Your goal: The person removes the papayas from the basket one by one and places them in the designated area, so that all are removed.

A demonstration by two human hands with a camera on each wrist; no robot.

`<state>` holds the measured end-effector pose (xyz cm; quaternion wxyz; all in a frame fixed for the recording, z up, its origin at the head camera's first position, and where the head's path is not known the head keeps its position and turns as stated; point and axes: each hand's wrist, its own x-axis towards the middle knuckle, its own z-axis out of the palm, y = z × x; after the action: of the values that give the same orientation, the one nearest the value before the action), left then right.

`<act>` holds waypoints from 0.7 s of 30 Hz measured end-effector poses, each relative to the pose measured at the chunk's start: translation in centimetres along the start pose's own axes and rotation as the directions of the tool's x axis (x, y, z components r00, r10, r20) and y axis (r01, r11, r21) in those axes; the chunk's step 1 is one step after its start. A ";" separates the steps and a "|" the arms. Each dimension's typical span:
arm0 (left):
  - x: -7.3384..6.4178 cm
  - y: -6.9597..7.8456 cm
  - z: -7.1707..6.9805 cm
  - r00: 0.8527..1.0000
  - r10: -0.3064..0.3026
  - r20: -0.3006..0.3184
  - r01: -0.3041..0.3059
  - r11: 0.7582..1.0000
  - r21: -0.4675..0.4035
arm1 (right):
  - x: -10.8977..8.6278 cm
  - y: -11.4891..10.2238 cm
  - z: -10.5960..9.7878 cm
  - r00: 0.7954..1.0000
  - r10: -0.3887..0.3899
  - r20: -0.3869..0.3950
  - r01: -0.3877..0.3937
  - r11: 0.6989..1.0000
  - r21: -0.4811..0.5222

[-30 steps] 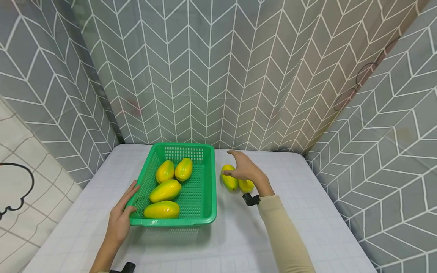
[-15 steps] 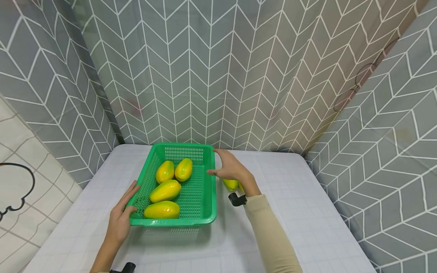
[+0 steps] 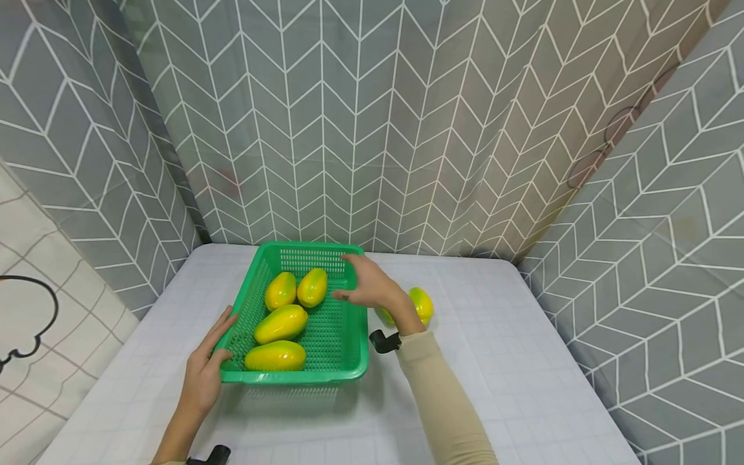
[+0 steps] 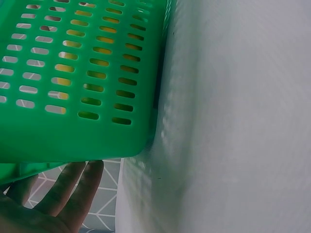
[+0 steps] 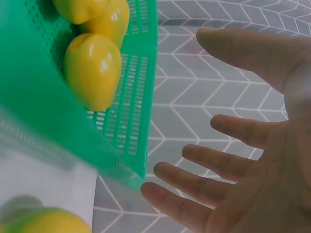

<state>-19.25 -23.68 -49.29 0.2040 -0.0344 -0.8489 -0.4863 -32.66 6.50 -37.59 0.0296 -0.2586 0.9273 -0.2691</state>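
Note:
A green plastic basket (image 3: 293, 378) stands on the table, with several glossy yellow mangoes (image 3: 281, 324) inside, mostly along its left half. My left hand (image 3: 200, 378) holds the basket's left rim near the front corner, thumb over the edge; in the left wrist view its fingers (image 4: 80, 194) lie below the rim. Over the basket's right rim hovers my right hand (image 3: 372, 284), thumb and fingers spread, nothing held. The right wrist view shows the empty palm and a mango (image 5: 93, 70) in the basket. Beyond my right wrist lies a mango (image 3: 421, 305), with another partly hidden by the wrist.
A white cloth covers the table (image 3: 500, 349). Grey patterned curtains (image 3: 349, 129) surround it at the back and sides. The basket's right half shows its bare perforated floor.
My right hand has moved left, from above the two loose mangoes to over the basket's right rim, uncovering one mango. The left hand and basket have stayed in place.

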 end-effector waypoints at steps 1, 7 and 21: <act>0.0 0.0 0.0 1.000 0.002 0.000 -0.002 1.000 -0.001 | 0.1 -0.2 0.1 1.000 -0.004 0.005 0.004 1.000 -0.006; 0.0 0.0 -0.1 1.000 0.003 0.002 -0.003 1.000 -0.005 | 0.4 -0.9 0.7 0.999 -0.004 0.035 0.005 1.000 -0.021; -0.1 0.3 0.0 1.000 -0.008 -0.003 0.008 1.000 -0.004 | 0.5 -1.7 2.1 0.999 -0.022 0.046 0.022 1.000 0.002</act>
<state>-19.09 -23.55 -49.09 0.2035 -0.0307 -0.8476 -0.4891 -31.93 3.99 -38.45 0.0481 -0.2750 0.9233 -0.2638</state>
